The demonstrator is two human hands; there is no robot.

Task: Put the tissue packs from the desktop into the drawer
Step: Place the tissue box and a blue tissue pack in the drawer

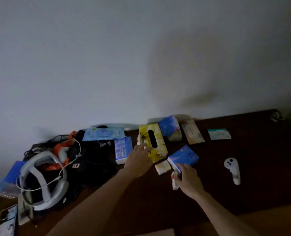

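Tissue packs: lie scattered on the dark desktop [243, 159] near the wall; none has reached the drawer, which is not in view.
Yellow tissue box [152, 142]: flat, slot upward, at the middle of the cluster; the left hand [138, 160] reaches over its near-left corner with fingers spread wide, touching or almost touching it, nothing yet gripped.
Blue pack, right [184, 156]: tilted, just beyond the right hand [189, 182], whose fingers extend loosely toward its near edge; whether they also touch the small red-and-white pack [174, 180] at the thumb cannot be told.
Blue pack, left [122, 149]: stands on edge just left of the box.
Count: about nine pack-like items, namely one yellow box, four blue packs, one small cream pack [162, 166], one red-and-white, one beige flat pack [193, 132], one pale green flat pack [219, 134]; the dim light makes the total uncertain.
Reason for pose: both hands probably spread to gather two items at once.
Surroundings: one white headset [42, 181] with cable on the left, one white controller [233, 169] on the right, one phone [7, 220] at the near-left corner.
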